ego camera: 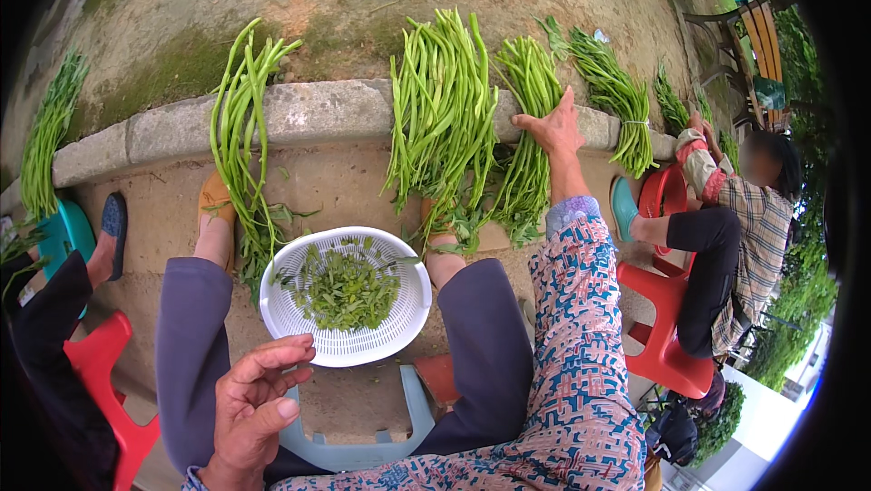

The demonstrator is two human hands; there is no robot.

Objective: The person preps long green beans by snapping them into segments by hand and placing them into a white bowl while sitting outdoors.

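Observation:
My right hand point(559, 125) reaches forward to a bundle of long green leafy-vegetable stems point(534, 72) lying across a stone kerb. Thumb and fingers are spread over the stems; I see no closed grip. My left hand point(257, 404) is near my lap, palm turned inward, fingers bent and apart, holding nothing. Between my knees stands a white plastic colander point(272, 300) with torn green leaves point(350, 290) inside. Directly left of the bundle by my right hand lies a larger heap of stems point(442, 103), leafy ends towards me. A thinner bunch point(248, 106) rests further left.
The stone kerb point(326, 110) runs across in front of me. On the right a person point(752, 219) sits on a red plastic stool point(680, 348), near a tied bundle point(622, 93) and a red basin point(674, 195). Left are a teal basin point(75, 225) and another red stool point(109, 368).

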